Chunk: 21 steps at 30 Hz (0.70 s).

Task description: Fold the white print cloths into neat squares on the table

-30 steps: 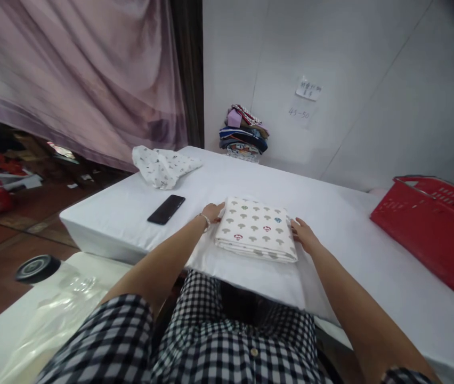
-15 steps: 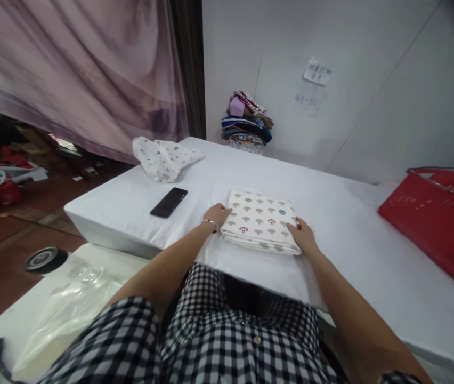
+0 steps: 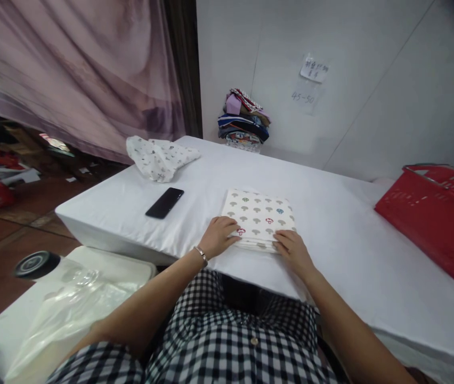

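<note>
A folded white cloth with grey mushroom prints and a few coloured ones lies flat on the white-covered table in front of me. My left hand, with a bracelet at the wrist, holds its near left corner, fingers on top and thumb at the front edge. At the near right corner, my right hand grips the folded layers the same way. To the left of the cloth lies a black phone. Behind the phone rests a crumpled white printed cloth.
A red plastic basket stands on the table's right side. Several folded fabrics form a stack by the wall. On a lower white surface at left are clear plastic bags and a roll of tape. A pink curtain hangs behind.
Both hands have slid from the cloth's left and right sides toward its near corners, closer to me. The folded cloth stays in about the same place.
</note>
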Motion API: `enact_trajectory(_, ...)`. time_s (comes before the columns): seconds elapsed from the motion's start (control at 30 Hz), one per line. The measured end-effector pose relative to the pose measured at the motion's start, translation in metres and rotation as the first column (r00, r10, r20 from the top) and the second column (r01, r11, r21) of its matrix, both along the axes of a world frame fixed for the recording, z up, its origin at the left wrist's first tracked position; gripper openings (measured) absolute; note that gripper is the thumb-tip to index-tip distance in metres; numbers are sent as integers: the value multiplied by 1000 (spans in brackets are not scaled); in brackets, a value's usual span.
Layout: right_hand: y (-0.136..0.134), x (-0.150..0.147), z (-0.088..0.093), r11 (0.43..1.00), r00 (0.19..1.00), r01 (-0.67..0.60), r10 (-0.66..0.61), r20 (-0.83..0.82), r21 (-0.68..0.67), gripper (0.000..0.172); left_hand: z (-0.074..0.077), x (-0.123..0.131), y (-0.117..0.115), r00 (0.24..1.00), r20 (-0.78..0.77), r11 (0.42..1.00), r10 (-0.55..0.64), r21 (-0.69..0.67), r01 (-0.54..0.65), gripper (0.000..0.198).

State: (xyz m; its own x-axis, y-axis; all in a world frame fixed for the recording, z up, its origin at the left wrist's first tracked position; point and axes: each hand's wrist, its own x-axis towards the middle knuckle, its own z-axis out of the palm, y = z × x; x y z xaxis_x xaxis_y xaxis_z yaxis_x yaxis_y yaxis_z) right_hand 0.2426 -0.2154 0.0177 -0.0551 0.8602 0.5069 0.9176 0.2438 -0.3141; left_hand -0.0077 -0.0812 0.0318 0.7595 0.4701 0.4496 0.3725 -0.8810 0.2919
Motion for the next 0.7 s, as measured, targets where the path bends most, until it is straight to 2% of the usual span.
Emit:
enact_trajectory(0.1, -1, 1, -1, 1000, 999, 4, -3, 32, -20, 26, -1, -1, 2, 999, -24, 999, -39, 24, 40, 28)
enact_trajectory(0.2, -4, 2, -1, 999, 999, -31, 32, 28, -23, 26, -2, -2, 3, 1000, -1, 999, -26, 23, 26, 25)
enact_trajectory(0.47, -17, 0, -6, 997, 996, 15, -8, -94, 79, 21, -6, -8, -9, 996, 90, 999, -24, 31, 21, 26)
enact_trajectory(0.7, -12, -1, -6, 999, 995, 48, -46, -90, 17, 21, -9, -9, -13, 997, 78, 999, -19, 36, 16, 26)
